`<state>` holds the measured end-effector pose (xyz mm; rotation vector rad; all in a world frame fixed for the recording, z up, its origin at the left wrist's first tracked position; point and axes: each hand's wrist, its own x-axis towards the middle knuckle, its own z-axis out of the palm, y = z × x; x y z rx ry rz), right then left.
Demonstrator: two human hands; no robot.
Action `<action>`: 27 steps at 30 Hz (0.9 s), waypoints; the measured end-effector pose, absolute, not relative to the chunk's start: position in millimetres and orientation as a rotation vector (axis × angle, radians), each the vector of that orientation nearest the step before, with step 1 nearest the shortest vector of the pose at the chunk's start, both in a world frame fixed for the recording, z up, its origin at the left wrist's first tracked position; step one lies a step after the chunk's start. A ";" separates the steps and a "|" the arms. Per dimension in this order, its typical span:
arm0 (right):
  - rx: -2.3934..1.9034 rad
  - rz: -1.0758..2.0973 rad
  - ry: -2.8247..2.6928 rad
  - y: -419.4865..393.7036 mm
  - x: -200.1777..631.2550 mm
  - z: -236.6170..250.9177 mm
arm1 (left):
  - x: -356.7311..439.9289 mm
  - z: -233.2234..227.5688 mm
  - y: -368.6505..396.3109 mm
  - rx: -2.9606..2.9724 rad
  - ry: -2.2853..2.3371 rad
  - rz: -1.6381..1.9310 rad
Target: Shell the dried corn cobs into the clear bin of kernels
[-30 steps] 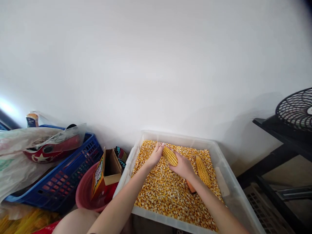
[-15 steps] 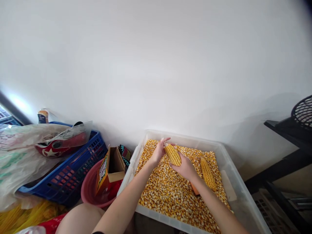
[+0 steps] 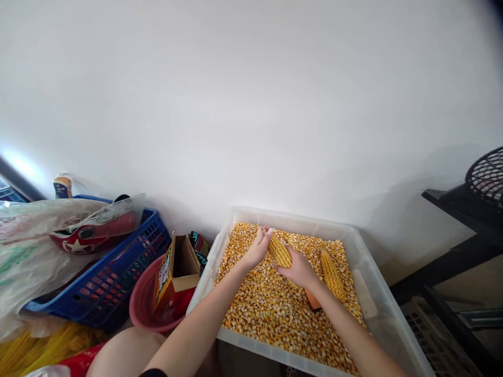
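Observation:
Between my two hands is an ear of corn, held over a translucent plastic bin filled with loose corn kernels. My left hand closes round the ear's far left end, thumb lying along it. The near right end sits in the grip of my right hand. To the right, a second ear of corn lies on the kernels. Partly hidden under my right forearm is an orange object, whose kind I cannot make out.
Left of the bin, a pink basin holds an open cardboard box. Beyond it stands a blue crate with plastic bags and a red item on top. At the right is a black rack with a mesh basket.
My left hand's fingers have closed further round the corn's end, with the thumb now over it. My right hand keeps its grip. The view has shifted slightly.

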<state>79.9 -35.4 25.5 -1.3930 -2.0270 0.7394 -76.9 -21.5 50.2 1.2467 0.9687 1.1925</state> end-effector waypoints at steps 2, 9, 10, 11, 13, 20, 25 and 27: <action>-1.356 0.837 -2.015 -34.3 81.3 25.5 | -78.1 44.6 -19.3 1.304 0.994 1.199; -1.226 1.144 -1.953 -30.1 85.3 27.2 | -80.7 43.7 -14.5 1.412 1.046 1.182; -1.223 1.183 -1.942 -29.6 86.1 27.6 | -81.3 45.0 -14.3 1.422 1.042 1.183; -1.222 1.223 -1.931 -29.1 87.0 28.3 | -82.2 46.7 -14.3 1.427 1.036 1.180; -1.208 1.303 -1.905 -28.5 88.4 29.8 | -84.2 51.3 -14.6 1.407 1.020 1.159; -1.191 1.467 -1.748 -30.1 87.2 30.9 | -86.5 70.3 -18.1 1.279 1.020 1.101; -1.161 1.611 -1.641 -32.2 85.5 33.4 | -82.3 72.0 -21.8 1.270 1.091 1.078; -1.119 1.660 -1.597 -32.1 85.6 35.9 | -80.9 71.7 -21.8 1.277 1.108 1.107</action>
